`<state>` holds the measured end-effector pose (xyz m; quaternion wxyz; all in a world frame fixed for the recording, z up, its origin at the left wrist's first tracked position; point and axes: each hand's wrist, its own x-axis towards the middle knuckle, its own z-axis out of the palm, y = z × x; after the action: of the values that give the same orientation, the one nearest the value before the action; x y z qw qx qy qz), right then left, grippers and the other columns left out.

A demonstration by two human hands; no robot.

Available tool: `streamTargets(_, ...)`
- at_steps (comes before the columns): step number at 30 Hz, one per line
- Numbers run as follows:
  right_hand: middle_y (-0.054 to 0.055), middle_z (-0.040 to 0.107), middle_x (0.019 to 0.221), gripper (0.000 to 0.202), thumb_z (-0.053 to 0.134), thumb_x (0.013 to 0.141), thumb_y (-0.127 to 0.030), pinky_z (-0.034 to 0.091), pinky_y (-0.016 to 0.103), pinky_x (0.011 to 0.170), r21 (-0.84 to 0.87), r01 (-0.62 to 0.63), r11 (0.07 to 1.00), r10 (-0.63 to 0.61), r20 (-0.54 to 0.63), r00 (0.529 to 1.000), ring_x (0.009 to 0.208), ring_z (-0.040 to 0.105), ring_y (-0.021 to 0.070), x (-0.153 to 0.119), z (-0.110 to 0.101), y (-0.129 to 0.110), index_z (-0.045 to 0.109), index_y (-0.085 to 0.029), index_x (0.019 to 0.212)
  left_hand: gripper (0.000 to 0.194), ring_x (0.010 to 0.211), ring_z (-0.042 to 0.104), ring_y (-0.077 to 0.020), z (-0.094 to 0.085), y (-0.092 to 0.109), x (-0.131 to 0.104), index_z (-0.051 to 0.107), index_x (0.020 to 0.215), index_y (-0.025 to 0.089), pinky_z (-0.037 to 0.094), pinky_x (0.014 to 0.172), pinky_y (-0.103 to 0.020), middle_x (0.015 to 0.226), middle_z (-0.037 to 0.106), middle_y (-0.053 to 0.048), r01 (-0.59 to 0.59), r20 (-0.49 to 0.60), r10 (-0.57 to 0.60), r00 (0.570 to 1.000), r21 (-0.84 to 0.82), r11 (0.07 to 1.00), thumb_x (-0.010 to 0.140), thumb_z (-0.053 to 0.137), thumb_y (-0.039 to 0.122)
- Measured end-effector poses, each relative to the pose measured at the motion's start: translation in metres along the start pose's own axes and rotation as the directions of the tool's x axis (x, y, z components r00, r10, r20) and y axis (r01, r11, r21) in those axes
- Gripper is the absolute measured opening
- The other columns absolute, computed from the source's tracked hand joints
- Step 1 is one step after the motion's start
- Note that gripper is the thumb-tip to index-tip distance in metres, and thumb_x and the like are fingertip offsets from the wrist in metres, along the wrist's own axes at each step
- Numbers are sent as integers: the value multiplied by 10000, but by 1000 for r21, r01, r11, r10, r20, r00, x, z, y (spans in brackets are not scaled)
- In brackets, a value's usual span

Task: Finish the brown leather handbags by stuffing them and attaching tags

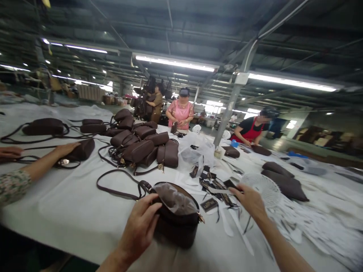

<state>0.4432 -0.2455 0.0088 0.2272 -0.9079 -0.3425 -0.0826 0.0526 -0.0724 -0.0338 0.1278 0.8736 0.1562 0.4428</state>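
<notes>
A dark brown handbag (177, 226) stands unzipped on the table in front of me, with clear plastic stuffing (178, 200) showing in its opening. My left hand (143, 221) grips the bag's left rim between thumb and fingers. The bag's strap (117, 190) loops away to the left over the cloth. To the right of the bag, my right hand (251, 198) pinches a black hang tag (230, 184), and a pale strip (218, 190) runs left from the same fingertips. Several black tags (210, 204) with cords lie loose just left of that hand.
Brown bags (138, 151) are heaped beyond my left hand. At far left, another person's hand (66, 149) rests on a bag. A white fan (261, 189), white strips (312, 223) and dark pouches (283, 183) lie to the right. Co-workers stand across the table, near a post (228, 113).
</notes>
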Motion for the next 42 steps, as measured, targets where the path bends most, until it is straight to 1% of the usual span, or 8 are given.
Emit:
streamTargets(6,-1,604,554,95,608,610,-220,357,269,629,119,-39,992,23,131,991,656,570,180,9,-13,-6,613,-193,519,383,1276,498,-254,14,-9,-10,499,1271,274,478,1041,-401,1409,479,-92,22,-23,-23,999,-45,999,897,466,195)
streamTargets(14,26,700,744,388,595,624,-491,481,333,755,539,-49,841,55,6,998,753,639,211,11,-29,-9,687,-161,805,294,1143,602,-250,17,-23,-24,597,1150,312,540,958,-365,1259,596,-60,55,-194,-73,978,-97,994,874,517,249)
streamTargets(22,38,695,823,394,728,687,-512,510,260,623,801,67,594,-78,-25,997,727,619,162,-18,-77,-94,675,-160,856,364,1207,553,-259,-1,38,25,531,1250,316,492,1010,-385,1340,568,-64,101,14,-105,994,-424,900,895,478,256)
streamTargets(27,51,698,817,356,775,692,-456,509,240,545,884,93,459,-237,21,971,696,615,164,-69,-107,-173,686,-162,872,719,1222,502,-284,8,92,69,349,1424,198,439,1018,-421,1358,525,-146,292,186,-226,956,-663,689,772,640,288)
streamTargets(29,41,694,787,342,799,664,-449,535,256,554,900,77,428,-208,15,978,687,625,171,-86,-110,-186,677,-178,834,373,839,602,-181,12,100,69,568,1180,163,493,776,-292,914,655,-66,376,288,-244,926,-775,508,842,559,322)
streamTargets(32,28,688,777,353,839,597,-443,565,277,565,918,39,394,-107,3,994,684,644,183,-99,-105,-180,658,-203,782,353,497,356,-87,8,87,45,601,797,145,303,493,-211,534,388,49,444,381,-237,894,-826,347,905,447,444)
streamTargets(39,123,651,1196,591,756,673,-508,555,465,861,682,47,730,-233,185,955,1110,605,344,-125,-32,-160,601,-248,1181,274,660,530,-140,-47,36,-28,566,742,182,364,615,-230,697,592,-17,423,386,-233,893,-540,728,896,426,359)
streamTargets(42,62,478,1438,776,753,684,-523,339,447,1125,718,166,676,-518,303,800,1379,356,323,-161,10,-193,461,-317,1372,207,632,552,-151,-67,37,-30,586,769,212,347,563,-231,706,628,-17,373,442,-193,876,-366,853,879,428,287)
